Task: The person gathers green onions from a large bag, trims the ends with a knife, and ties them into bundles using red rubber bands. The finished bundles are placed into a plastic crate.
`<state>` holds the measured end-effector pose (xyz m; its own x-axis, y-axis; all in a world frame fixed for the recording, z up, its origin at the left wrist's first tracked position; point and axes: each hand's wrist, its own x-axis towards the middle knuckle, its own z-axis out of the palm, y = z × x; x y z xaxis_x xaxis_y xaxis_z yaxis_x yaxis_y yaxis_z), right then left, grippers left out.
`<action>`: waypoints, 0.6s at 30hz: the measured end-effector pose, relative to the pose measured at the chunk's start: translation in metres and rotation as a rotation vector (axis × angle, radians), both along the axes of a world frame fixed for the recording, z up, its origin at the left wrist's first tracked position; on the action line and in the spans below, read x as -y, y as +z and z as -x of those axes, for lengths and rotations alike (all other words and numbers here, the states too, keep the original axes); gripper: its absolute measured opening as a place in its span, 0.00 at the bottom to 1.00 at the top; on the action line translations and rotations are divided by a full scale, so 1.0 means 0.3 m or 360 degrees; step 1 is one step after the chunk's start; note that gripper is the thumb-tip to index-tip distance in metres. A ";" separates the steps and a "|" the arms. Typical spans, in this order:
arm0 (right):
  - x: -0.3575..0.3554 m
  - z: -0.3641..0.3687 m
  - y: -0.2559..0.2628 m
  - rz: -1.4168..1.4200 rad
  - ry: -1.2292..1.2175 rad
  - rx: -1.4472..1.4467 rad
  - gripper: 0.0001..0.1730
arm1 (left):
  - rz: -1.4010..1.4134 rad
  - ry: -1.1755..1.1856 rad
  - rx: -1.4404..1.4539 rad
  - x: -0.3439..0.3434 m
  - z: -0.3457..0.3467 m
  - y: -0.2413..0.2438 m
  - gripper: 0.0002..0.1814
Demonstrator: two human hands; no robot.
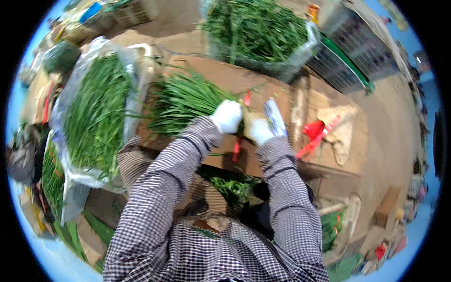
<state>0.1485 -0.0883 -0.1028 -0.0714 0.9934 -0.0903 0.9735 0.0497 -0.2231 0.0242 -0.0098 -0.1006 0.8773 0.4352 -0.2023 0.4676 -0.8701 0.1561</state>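
A bunch of long green leafy vegetables, like garlic chives, lies on a brown board, leaves fanned to the left. My left hand, in a white glove, is closed around it near the stalk ends. Right beside it is my right hand, also gloved, at the pale end of the bunch; its fingers are blurred, so its grip is unclear. A shiny, flat, blade-like object is next to the right hand; whether it is held is unclear. A red tape strip shows under the bunch.
On the left stands a plastic-lined crate of long greens. Beyond the board is a plastic bag of leafy greens. A wooden bar, a red ribbon roll and a beige cloth are at right. Another crate sits lower right.
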 end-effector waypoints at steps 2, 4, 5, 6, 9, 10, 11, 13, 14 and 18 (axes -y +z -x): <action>0.020 -0.011 -0.012 -0.0035 0.0066 0.0046 0.43 | -0.0252 0.0144 0.0064 0.069 0.010 0.025 0.26; 0.034 -0.029 -0.069 -0.0212 0.0072 0.0102 0.43 | -0.0514 0.0227 0.0135 0.144 0.045 0.023 0.36; 0.023 0.000 -0.021 0.0157 0.0023 0.0367 0.42 | -0.0486 0.0203 0.0178 0.172 0.091 0.082 0.35; 0.027 0.001 -0.025 0.0156 0.0049 0.0354 0.41 | -0.0373 0.0218 0.0334 0.191 0.129 0.100 0.32; 0.040 0.009 -0.046 0.0113 0.0088 0.0346 0.43 | -0.0330 0.0370 0.0683 0.200 0.259 0.107 0.26; 0.043 0.028 -0.009 0.0166 0.0072 0.0313 0.45 | -0.0298 0.0428 0.0790 0.185 0.294 0.091 0.22; 0.046 0.039 0.026 0.0219 0.0053 0.0279 0.47 | -0.0400 0.0445 0.0983 0.157 0.328 0.076 0.14; 0.044 0.023 0.016 0.0254 0.0060 0.0300 0.50 | -0.0164 0.0744 0.0959 0.060 0.349 0.109 0.07; 0.044 0.017 0.012 0.0273 0.0065 0.0307 0.51 | -0.0158 0.0998 0.1113 0.010 0.343 0.100 0.07; 0.040 0.045 0.052 0.0373 0.0072 0.0470 0.53 | -0.0112 0.1490 0.1082 -0.174 0.345 0.082 0.12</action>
<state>0.1350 -0.1003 -0.0873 -0.0520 0.9398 -0.3378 0.9956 0.0752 0.0562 -0.0793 0.0426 -0.0762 0.1242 0.9633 0.2378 0.7712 -0.2445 0.5877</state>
